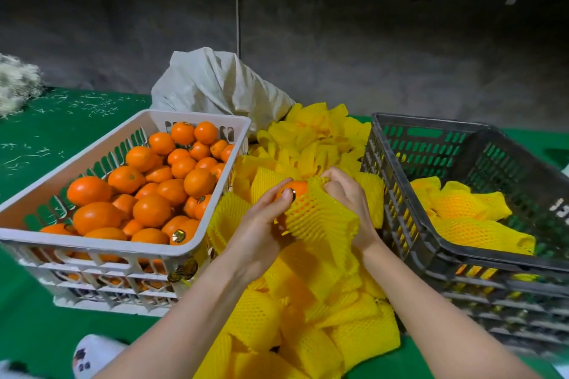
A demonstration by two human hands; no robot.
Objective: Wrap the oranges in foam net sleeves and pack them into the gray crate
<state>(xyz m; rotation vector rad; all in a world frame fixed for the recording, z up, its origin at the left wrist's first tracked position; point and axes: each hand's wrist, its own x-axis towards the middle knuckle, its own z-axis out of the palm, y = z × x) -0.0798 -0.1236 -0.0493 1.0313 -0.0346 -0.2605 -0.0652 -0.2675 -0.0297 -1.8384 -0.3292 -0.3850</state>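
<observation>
Both forearms reach forward over the heap of yellow sleeves (308, 311). The left hand (261, 224) holds an orange (297, 188), thumb on top; the right hand (349, 197) pinches a foam sleeve (320, 215) half over it, between the white crate (92, 243) and the gray crate (431, 243).

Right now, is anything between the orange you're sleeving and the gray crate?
Only the person's own right hand and the half-pulled foam sleeve lie on that side of the orange. Beyond them the gray crate has a tall slotted wall to lift over; its top is open.
</observation>
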